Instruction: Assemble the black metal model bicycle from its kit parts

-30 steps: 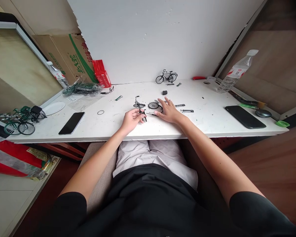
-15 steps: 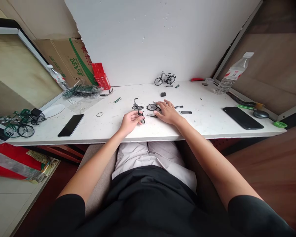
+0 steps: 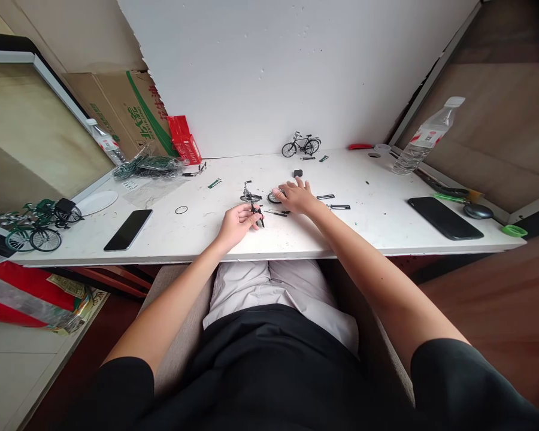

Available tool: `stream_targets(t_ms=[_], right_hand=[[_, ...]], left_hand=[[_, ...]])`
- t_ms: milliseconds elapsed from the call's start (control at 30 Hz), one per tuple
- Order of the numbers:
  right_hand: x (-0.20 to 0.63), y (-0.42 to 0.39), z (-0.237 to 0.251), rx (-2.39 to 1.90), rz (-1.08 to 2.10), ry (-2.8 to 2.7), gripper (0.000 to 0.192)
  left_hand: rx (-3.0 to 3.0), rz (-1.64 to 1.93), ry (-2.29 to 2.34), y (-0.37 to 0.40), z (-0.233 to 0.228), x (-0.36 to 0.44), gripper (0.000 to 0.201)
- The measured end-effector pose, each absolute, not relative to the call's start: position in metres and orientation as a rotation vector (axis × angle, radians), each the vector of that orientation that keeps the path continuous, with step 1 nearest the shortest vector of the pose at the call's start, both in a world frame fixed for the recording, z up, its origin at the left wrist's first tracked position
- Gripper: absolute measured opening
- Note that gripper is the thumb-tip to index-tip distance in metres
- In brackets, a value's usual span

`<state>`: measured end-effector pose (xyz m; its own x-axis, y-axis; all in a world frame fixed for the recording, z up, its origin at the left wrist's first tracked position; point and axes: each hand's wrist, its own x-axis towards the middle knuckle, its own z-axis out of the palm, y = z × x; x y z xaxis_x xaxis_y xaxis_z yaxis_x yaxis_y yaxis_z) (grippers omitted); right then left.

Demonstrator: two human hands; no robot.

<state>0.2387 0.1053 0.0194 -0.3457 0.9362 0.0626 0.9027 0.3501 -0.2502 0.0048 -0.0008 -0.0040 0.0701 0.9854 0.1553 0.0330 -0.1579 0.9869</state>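
Note:
My left hand (image 3: 239, 225) is closed, pinching a small black model bicycle frame (image 3: 258, 215) between thumb and fingers. Just beyond it stands a front wheel with handlebar (image 3: 250, 195). My right hand (image 3: 297, 197) is over another spoked wheel (image 3: 272, 196) on the table, its fingers apart and partly covering that wheel; whether they touch it I cannot tell. Below this hand lies a thin dark rod-like part (image 3: 276, 213). Two flat black parts, one of them a slotted strip (image 3: 340, 207), lie to its right. A small black block (image 3: 298, 173) sits beyond its fingertips.
An assembled model bicycle (image 3: 301, 145) stands at the back of the white table (image 3: 197, 233). Green model bicycles (image 3: 40, 224) and a phone (image 3: 128, 230) are at left, with bagged parts (image 3: 150, 164) behind. A black phone (image 3: 444, 218) and a water bottle (image 3: 429, 137) are at right.
My right hand has shifted slightly left, its thumb now over the spoked wheel and the thin part below more exposed. My left hand keeps its hold on the bicycle frame.

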Motion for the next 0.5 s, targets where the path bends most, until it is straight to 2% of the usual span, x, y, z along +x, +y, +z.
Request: stream_targets(t_ms=[500], right_hand=[[0.2365,0.1161,0.0107,-1.61,0.132,-2.304,0.076]], left_hand=[[1.393,1.268,1.083,-0.0031,-0.0015,0.0059,0.054]])
